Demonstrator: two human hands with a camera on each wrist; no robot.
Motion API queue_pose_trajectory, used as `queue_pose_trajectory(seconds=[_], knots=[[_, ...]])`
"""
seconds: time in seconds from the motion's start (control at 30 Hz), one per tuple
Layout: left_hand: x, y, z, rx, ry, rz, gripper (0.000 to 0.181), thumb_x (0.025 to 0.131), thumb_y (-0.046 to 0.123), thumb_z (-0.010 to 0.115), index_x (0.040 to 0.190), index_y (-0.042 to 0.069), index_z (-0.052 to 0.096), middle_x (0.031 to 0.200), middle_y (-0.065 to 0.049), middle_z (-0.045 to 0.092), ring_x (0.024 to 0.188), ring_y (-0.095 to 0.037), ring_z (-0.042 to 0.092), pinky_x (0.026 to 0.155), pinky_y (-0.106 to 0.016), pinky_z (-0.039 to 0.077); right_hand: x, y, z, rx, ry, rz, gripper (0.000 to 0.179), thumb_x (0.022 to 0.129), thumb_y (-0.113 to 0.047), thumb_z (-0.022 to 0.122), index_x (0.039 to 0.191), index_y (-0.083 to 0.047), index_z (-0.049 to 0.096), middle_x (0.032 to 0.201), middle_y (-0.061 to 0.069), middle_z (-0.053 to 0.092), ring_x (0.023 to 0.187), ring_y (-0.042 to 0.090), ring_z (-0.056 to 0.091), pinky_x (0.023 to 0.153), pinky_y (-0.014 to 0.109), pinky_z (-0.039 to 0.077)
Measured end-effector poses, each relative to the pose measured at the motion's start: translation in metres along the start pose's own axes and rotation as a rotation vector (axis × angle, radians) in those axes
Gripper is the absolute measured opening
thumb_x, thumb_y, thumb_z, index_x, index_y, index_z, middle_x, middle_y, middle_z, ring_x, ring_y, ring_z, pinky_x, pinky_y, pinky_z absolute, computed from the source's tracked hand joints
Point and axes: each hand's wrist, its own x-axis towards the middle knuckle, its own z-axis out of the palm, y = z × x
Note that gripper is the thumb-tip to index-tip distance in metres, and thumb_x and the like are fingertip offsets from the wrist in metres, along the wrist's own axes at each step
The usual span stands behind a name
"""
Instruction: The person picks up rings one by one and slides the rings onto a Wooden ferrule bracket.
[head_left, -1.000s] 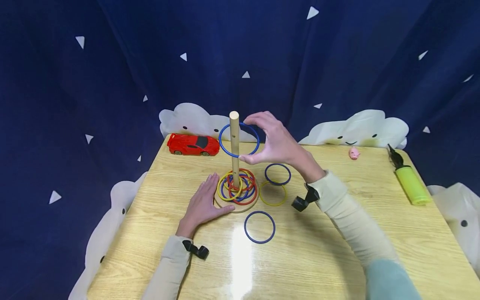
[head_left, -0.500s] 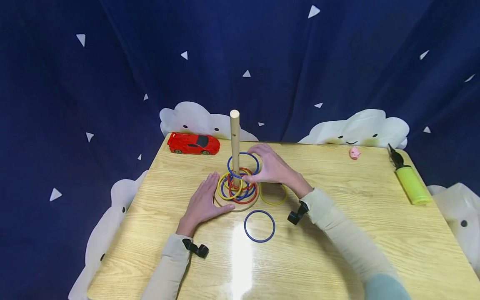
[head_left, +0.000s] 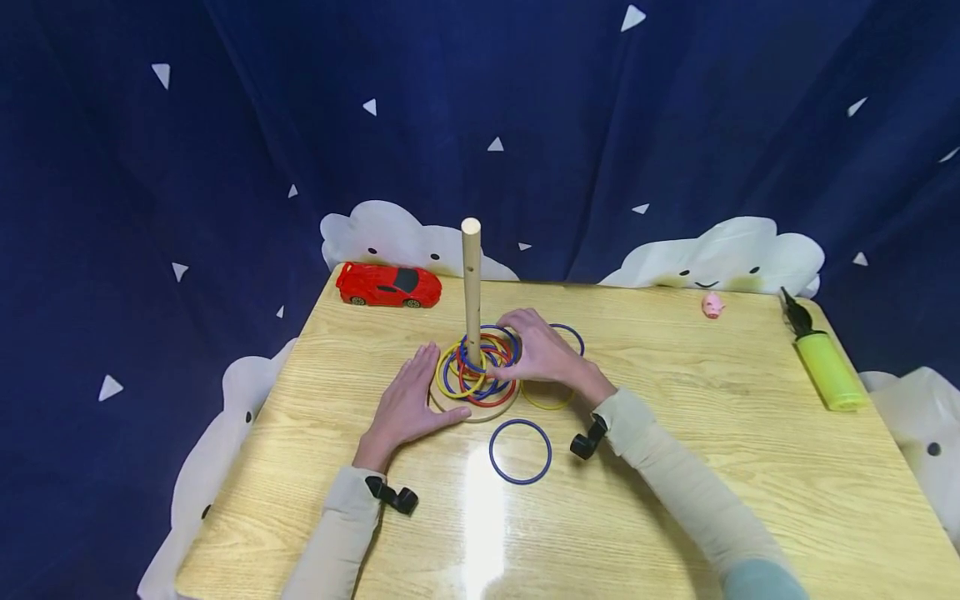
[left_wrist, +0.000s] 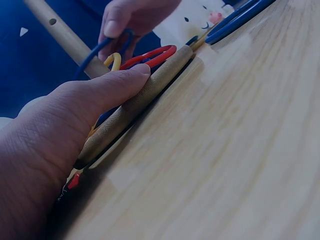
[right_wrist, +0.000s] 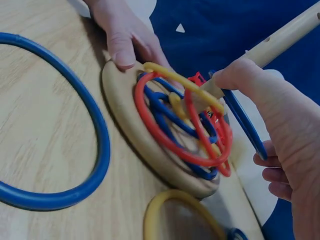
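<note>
A wooden post stands upright on a round wooden base. Round its foot lie several red, yellow and blue rings, overlapping, one of them a red ring. With thumb and fingers my right hand pinches a blue ring, which encircles the post low down, just above the pile. My left hand rests against the left side of the base, fingers straight, its thumb touching the rim in the left wrist view.
On the table, a blue ring lies in front of the base. A yellow ring and another blue ring are partly behind my right hand. Farther off are a red toy car, a pink pig figure and a yellow-green pump.
My right hand has lowered the blue ring along the post, from near its top down to the pile. The left hand has stayed at the base.
</note>
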Motion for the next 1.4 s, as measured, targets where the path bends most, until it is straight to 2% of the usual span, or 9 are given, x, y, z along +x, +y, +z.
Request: queue_pose_trajectory(seconds=[0.23, 0.4, 0.67, 0.9, 1.13, 1.4], knots=[[0.000, -0.001, 0.000, -0.001, 0.000, 0.001, 0.130, 0.076, 0.091, 0.060, 0.169, 0.011, 0.015, 0.176, -0.001, 0.013, 0.162, -0.015, 0.005, 0.131, -0.041, 0.012, -0.006, 0.007, 0.008, 0.001, -0.013, 0.017, 0.093, 0.072, -0.066, 0.085, 0.137, -0.004, 0.061, 0.138, 0.011, 0.061, 0.133, 0.029, 0.048, 0.113, 0.048, 0.043], [0.001, -0.002, 0.001, 0.004, 0.006, 0.006, 0.131, 0.076, 0.091, 0.061, 0.169, 0.011, 0.016, 0.176, -0.002, 0.015, 0.162, -0.017, 0.007, 0.131, -0.042, 0.013, -0.014, 0.013, 0.006, 0.029, 0.013, 0.043, 0.094, 0.073, -0.063, 0.086, 0.140, -0.002, 0.060, 0.143, 0.014, 0.057, 0.137, 0.031, 0.045, 0.117, 0.050, 0.040], [0.001, -0.003, 0.000, 0.005, 0.003, 0.011, 0.131, 0.076, 0.090, 0.063, 0.169, 0.011, 0.015, 0.176, -0.002, 0.014, 0.162, -0.017, 0.007, 0.131, -0.042, 0.013, -0.035, 0.037, -0.008, 0.019, 0.104, 0.139, 0.098, 0.074, -0.055, 0.088, 0.148, 0.000, 0.052, 0.148, 0.017, 0.050, 0.139, 0.037, 0.042, 0.116, 0.057, 0.038], [0.000, -0.003, 0.000, 0.010, -0.008, 0.000, 0.132, 0.075, 0.092, 0.060, 0.169, 0.014, 0.012, 0.176, 0.000, 0.012, 0.162, -0.015, 0.005, 0.131, -0.040, 0.012, -0.052, 0.061, -0.016, 0.012, 0.133, 0.238, 0.107, 0.073, -0.055, 0.089, 0.154, 0.000, 0.045, 0.156, 0.019, 0.043, 0.143, 0.038, 0.037, 0.120, 0.057, 0.033], [0.000, -0.002, 0.000, 0.000, -0.010, -0.006, 0.132, 0.074, 0.093, 0.059, 0.169, 0.015, 0.012, 0.176, 0.001, 0.011, 0.162, -0.015, 0.005, 0.131, -0.040, 0.012, -0.064, 0.079, -0.015, 0.004, 0.150, 0.285, 0.105, 0.073, -0.054, 0.090, 0.151, 0.002, 0.047, 0.152, 0.021, 0.046, 0.141, 0.040, 0.038, 0.117, 0.059, 0.034], [0.000, -0.001, 0.000, 0.005, -0.011, -0.006, 0.131, 0.075, 0.091, 0.061, 0.169, 0.014, 0.012, 0.176, 0.002, 0.010, 0.162, -0.016, 0.005, 0.131, -0.042, 0.012, -0.070, 0.087, -0.011, -0.050, 0.131, 0.308, 0.104, 0.069, -0.058, 0.090, 0.145, 0.003, 0.055, 0.150, 0.021, 0.047, 0.139, 0.041, 0.039, 0.114, 0.060, 0.034]])
